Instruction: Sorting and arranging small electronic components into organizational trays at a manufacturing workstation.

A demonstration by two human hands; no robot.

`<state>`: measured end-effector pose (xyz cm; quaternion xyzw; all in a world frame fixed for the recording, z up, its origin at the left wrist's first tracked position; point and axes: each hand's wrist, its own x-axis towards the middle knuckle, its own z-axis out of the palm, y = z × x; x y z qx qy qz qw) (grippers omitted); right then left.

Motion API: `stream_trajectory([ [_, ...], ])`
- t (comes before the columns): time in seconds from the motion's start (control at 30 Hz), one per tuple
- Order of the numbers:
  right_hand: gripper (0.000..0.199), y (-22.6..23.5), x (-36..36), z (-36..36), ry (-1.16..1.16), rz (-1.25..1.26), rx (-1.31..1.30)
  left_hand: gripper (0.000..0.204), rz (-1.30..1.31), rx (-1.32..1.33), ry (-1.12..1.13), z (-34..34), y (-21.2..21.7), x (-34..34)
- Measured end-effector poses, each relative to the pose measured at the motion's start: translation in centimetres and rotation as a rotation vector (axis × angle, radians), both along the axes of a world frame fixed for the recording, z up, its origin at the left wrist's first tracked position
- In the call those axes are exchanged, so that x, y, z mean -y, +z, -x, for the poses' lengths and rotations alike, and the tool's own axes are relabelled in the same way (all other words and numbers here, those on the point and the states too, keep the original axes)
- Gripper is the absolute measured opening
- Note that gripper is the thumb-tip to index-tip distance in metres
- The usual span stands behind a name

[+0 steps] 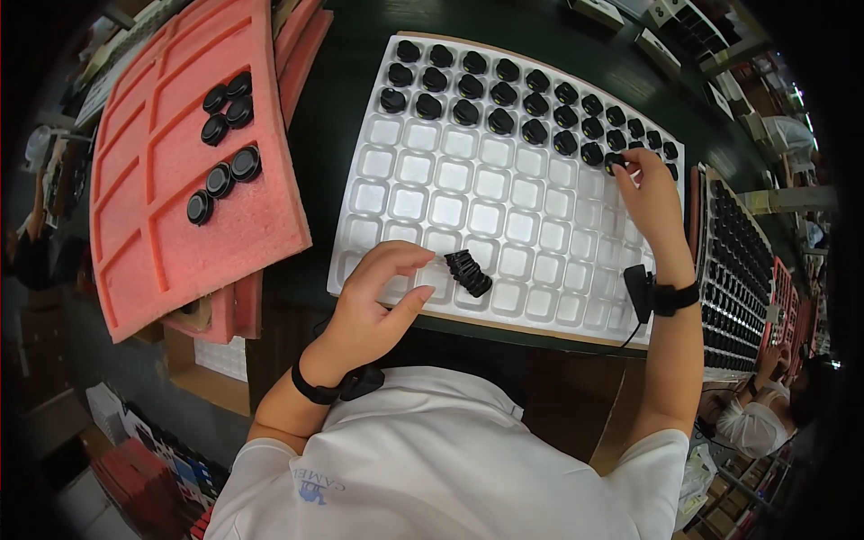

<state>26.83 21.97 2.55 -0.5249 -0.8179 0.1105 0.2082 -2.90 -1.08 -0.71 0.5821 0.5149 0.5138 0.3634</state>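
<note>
A white tray (486,219) with square pockets lies in front of me, its three far rows holding small black round parts (501,121). My right hand (650,187) is at the third row's right end, thumb and fingertips pinched on one black round part (615,163) at a pocket. Near the tray's front edge, a leaning row of black round parts (469,274), pressed against one another, lies across the pockets. My left hand (382,286) hovers just left of that row, thumb and fingers apart, nothing between them.
At the left, a pink foam tray (193,261) holds several black round parts (219,180), with more pink foam (301,63) beneath. To the right stands another tray full of black parts (733,261). A person (765,409) sits farther right. Small boxes (658,51) lie at the table's far side.
</note>
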Motion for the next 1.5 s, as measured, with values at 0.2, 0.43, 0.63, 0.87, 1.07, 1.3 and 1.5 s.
stream_trajectory([
  [0.2, 0.02, -0.9, -1.5, -0.7, -0.101, 0.026, 0.171, 0.029, -0.064, -0.182, 0.011, 0.0, 0.6, -0.1],
  [0.43, 0.026, -0.2, 0.7, 0.3, 0.041, -0.178, 0.173, 0.032, -0.12, -0.359, -0.052, -0.7, 1.2, -0.3],
  [0.63, 0.031, 1.4, 10.5, 5.4, 0.382, -0.006, -0.016, 0.035, -0.169, -0.593, -0.138, -1.6, 1.4, -0.4],
  [0.87, 0.026, -1.1, 16.2, 8.6, 0.342, 0.13, -0.094, 0.036, -0.245, -0.767, -0.183, -2.4, 1.3, -0.8],
  [1.07, 0.03, -2.0, 16.3, 8.3, 0.309, 0.163, -0.179, 0.039, -0.257, -0.811, -0.177, -2.4, 0.8, -0.7],
  [1.3, 0.023, -1.8, 16.5, 6.9, 0.206, 0.414, -0.481, 0.04, -0.247, -0.821, -0.18, -2.5, 0.7, -0.6],
  [1.5, 0.022, -0.9, 16.8, 6.6, 0.142, 0.794, -1.027, 0.04, -0.246, -0.796, -0.181, -2.3, 1.1, -0.7],
])
